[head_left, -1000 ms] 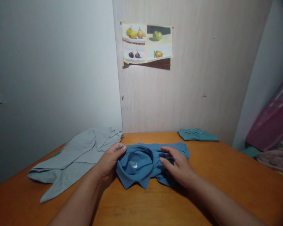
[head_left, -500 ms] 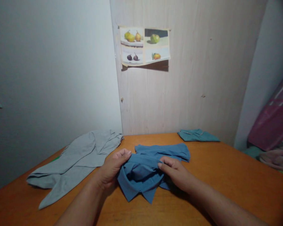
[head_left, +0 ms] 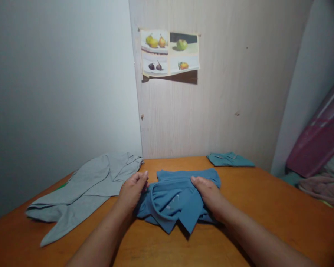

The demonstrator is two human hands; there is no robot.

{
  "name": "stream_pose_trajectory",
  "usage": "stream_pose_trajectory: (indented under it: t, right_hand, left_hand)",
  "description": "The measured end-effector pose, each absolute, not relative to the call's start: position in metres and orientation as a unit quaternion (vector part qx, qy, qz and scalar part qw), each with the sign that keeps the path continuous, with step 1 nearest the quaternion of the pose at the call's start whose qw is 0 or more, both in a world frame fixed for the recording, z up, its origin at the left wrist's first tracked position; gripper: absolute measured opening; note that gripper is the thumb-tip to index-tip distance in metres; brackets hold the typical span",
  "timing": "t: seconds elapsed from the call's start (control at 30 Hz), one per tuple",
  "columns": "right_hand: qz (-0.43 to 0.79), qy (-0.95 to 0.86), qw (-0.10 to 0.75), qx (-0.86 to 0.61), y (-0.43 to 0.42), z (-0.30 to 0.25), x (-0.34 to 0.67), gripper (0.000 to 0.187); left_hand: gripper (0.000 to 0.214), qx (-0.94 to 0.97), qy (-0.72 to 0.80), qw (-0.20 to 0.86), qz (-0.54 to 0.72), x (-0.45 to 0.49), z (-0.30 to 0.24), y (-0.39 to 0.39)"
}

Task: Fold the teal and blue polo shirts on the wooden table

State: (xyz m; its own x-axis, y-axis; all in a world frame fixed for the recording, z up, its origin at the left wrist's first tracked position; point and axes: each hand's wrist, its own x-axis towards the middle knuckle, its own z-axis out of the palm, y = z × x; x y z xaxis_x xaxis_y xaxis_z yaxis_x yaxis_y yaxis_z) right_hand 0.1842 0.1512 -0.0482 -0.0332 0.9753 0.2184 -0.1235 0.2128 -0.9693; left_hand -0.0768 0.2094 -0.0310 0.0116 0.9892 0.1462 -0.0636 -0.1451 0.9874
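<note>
A blue collared shirt point(head_left: 172, 202) lies bunched and partly folded in front of me, its collar points toward me and a small pale label inside the neck. My left hand point(head_left: 132, 191) is closed at the shirt's left side, thumb against curled fingers; the cloth between them is mostly hidden. On the other side, my right hand point(head_left: 208, 193) grips the shirt near the collar, thumb on top and fingers out of sight beneath the fabric.
A grey garment point(head_left: 91, 181) is spread on the left of the orange-brown table point(head_left: 256, 211). At the far right edge sits a folded teal garment point(head_left: 229, 159). Fruit pictures point(head_left: 169, 53) hang on the back wall. Pinkish cloth point(head_left: 320, 189) lies beyond the table at right.
The collar has been opened out and laid flatter, so the neck's inside and label now show. My right hand has shifted its grip along the collar; the view has turned slightly right.
</note>
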Motion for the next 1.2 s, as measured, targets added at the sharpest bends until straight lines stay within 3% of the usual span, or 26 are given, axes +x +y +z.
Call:
stream_pose_trajectory:
  t: [0.13, 0.23, 0.3, 0.4, 0.47, 0.53, 0.67, 0.77, 0.87, 0.97, 1.0, 1.1, 1.2]
  right_hand:
    - [0.481, -0.497, 0.599, -0.404, 0.156, -0.049, 0.189, 0.042]
    - [0.484, -0.482, 0.61, -0.401, 0.159, -0.051, 0.19, 0.042]
    - [0.48, -0.472, 0.623, -0.398, 0.161, -0.052, 0.19, 0.043]
    - [0.48, -0.451, 0.643, -0.391, 0.162, -0.049, 0.191, 0.045]
    - [0.485, -0.45, 0.648, -0.376, 0.158, -0.044, 0.188, 0.047]
    - [0.51, -0.468, 0.636, -0.34, 0.148, -0.037, 0.182, 0.048]
    - [0.627, -0.53, 0.511, -0.253, 0.124, -0.027, 0.164, 0.055]
    - [0.658, -0.559, 0.443, -0.241, 0.118, -0.026, 0.157, 0.057]
    - [0.563, -0.578, 0.509, -0.301, 0.131, -0.03, 0.166, 0.052]
    - [0.326, -0.625, 0.556, -0.441, 0.15, -0.042, 0.191, 0.048]
    - [0.248, -0.645, 0.53, -0.492, 0.155, -0.047, 0.2, 0.051]
    - [0.109, -0.706, 0.347, -0.608, 0.16, -0.059, 0.215, 0.063]
    - [0.059, -0.757, 0.21, -0.615, 0.154, -0.061, 0.205, 0.04]
  left_hand:
    - [0.041, 0.581, 0.446, 0.341, 0.589, -0.079, -0.022, 0.206]
    - [0.045, 0.632, 0.424, 0.321, 0.564, -0.069, -0.01, 0.19]
    - [0.048, 0.676, 0.392, 0.375, 0.499, -0.055, -0.004, 0.173]
    - [0.044, 0.739, 0.331, 0.503, 0.302, -0.032, -0.005, 0.146]
    - [0.037, 0.711, 0.297, 0.58, 0.265, -0.019, -0.012, 0.13]
    - [0.027, 0.695, 0.272, 0.585, 0.318, -0.008, -0.02, 0.118]
    - [0.059, 0.634, 0.224, 0.597, 0.437, 0.001, -0.036, 0.108]
    - [0.046, 0.538, 0.279, 0.594, 0.529, -0.003, -0.043, 0.11]
    - [0.033, 0.438, 0.333, 0.567, 0.612, -0.021, -0.045, 0.116]
    - [0.022, 0.376, 0.355, 0.561, 0.646, -0.052, -0.042, 0.125]
    - [0.02, 0.363, 0.362, 0.559, 0.652, -0.065, -0.041, 0.128]
    - [0.014, 0.326, 0.405, 0.532, 0.668, -0.105, -0.037, 0.136]
    - [0.016, 0.295, 0.481, 0.479, 0.672, -0.142, -0.033, 0.142]
